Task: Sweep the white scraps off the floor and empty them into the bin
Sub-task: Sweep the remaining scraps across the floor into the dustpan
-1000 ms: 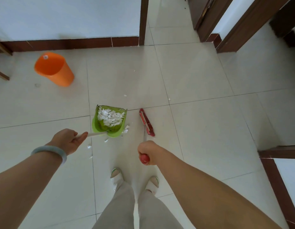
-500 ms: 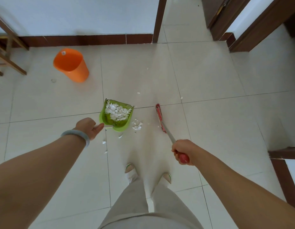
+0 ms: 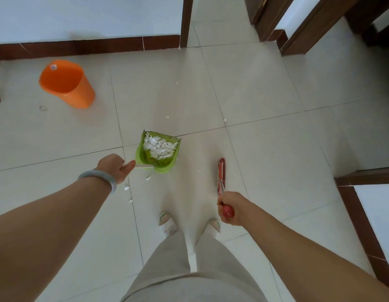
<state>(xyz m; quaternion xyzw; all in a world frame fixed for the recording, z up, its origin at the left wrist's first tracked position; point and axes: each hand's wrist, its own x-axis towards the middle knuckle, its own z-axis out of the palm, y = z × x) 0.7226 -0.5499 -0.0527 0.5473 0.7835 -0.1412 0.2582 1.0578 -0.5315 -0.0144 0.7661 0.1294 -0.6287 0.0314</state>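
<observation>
A green dustpan (image 3: 145,159) sits in the middle of the tiled floor with a heap of white scraps (image 3: 159,147) inside it. My left hand (image 3: 113,167) grips its pale handle from the left. My right hand (image 3: 229,207) holds the red handle of a broom; the red broom head (image 3: 221,171) points away from me, right of the dustpan. A few loose scraps (image 3: 126,188) lie on the floor below and beside the pan, and others (image 3: 168,117) lie farther out. The orange bin (image 3: 67,83) stands open at the far left.
My two feet (image 3: 167,222) in sandals stand just behind the dustpan and broom. A white wall with a dark red skirting (image 3: 80,46) runs along the back. Dark wooden door frames (image 3: 307,29) stand at the back right, and another wall corner (image 3: 363,177) juts in at the right.
The broom head has swung from next to the dustpan out to the right. The dustpan stays in my left hand, still full. The view has shifted, so the bin appears closer.
</observation>
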